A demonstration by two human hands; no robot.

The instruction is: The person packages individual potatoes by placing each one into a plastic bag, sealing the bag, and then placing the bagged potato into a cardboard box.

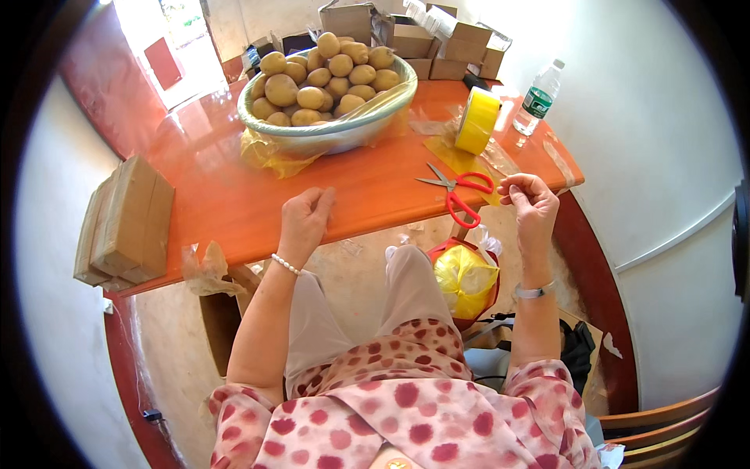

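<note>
My left hand is over the front edge of the orange table, its fingers curled in and thumb against them; I see nothing in it. My right hand is raised at the table's right front edge, thumb and fingertips drawn together. Whether something thin is pinched there, I cannot tell. Left of it lie opened scissors with red handles, partly on yellow plastic film. Behind them a roll of yellow tape stands on its edge. A basin lined with thin plastic is heaped with potatoes.
A clear plastic bottle stands at the table's right. Taped cardboard boxes rest on the left end; opened cartons crowd the back. Below the table sits a red bin with a yellow bag. A wooden chair is at lower right.
</note>
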